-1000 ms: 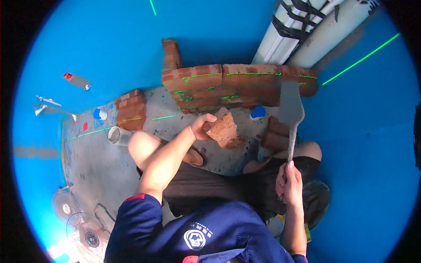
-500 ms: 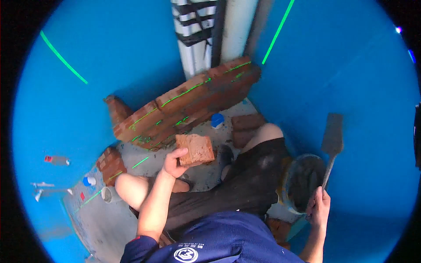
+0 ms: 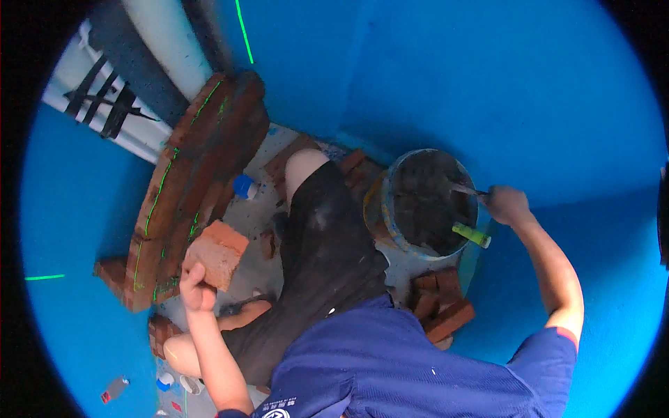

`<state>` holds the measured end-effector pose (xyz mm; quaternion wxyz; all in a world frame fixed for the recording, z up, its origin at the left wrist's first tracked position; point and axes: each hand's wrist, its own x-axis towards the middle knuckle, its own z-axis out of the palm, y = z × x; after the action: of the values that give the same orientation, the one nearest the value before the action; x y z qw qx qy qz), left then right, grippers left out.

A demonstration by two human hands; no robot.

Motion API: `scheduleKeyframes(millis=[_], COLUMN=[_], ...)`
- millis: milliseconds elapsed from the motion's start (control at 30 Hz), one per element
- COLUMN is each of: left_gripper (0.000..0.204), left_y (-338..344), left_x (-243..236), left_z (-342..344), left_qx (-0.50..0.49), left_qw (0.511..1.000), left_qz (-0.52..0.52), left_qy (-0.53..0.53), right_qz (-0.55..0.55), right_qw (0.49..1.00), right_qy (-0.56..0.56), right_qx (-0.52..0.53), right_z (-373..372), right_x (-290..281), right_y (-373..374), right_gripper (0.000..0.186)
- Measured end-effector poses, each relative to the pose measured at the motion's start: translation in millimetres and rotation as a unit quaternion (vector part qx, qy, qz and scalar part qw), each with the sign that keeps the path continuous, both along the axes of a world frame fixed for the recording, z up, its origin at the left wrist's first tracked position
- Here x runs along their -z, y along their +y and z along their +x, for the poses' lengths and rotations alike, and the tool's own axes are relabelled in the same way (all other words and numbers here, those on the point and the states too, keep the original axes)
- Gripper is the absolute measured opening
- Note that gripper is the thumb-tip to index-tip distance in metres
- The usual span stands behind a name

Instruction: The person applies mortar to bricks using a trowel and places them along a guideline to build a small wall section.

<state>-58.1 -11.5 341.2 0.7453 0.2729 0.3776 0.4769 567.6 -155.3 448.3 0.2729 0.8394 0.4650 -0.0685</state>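
My left hand is closed on a reddish brick, raised in front of a low curved brick wall. Grey, rough material shows on the brick's near face. On the right, my right hand grips a trowel by its handle. Its blade reaches over the rim of a round bucket and partly disappears in the dark grey mortar. A yellow-green handle sticks out over the same rim, below my right hand; its other end is hidden.
Loose bricks lie below the bucket, and more bricks between it and my knee. A blue-and-white cup-like thing stands beside the wall. Blue walls close in the corner, where white pipes run. Green light lines cross the bricks.
My view has swung to the right. The trowel, held upright beside the bucket before, now has its blade down in the mortar. The brick stays in my left hand.
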Motion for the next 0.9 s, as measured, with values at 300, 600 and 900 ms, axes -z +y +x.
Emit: scheduleKeyframes(millis=[300,600,900], left_gripper=[0.072,0.086,0.071], left_y=[-32.4,-17.4,26.7], left_x=[-11.5,-33.7,-73.8], left_z=[5.1,41.9,157.5], left_qx=[0.143,0.129,0.233], left_qw=[0.966,0.987,0.962], left_qz=[-0.069,-0.041,-0.025], left_qy=[-0.206,-0.086,-0.138], right_qz=[-0.089,-0.05,0.085], right_qw=[0.983,0.967,0.906], right_qy=[0.157,0.222,0.391], right_qx=[0.032,0.112,0.138], right_z=[-13.5,25.2,48.2], right_x=[123.6,101.7,41.1], right_y=[32.8,17.8,-34.5], right_gripper=[0.055,0.069,0.071])
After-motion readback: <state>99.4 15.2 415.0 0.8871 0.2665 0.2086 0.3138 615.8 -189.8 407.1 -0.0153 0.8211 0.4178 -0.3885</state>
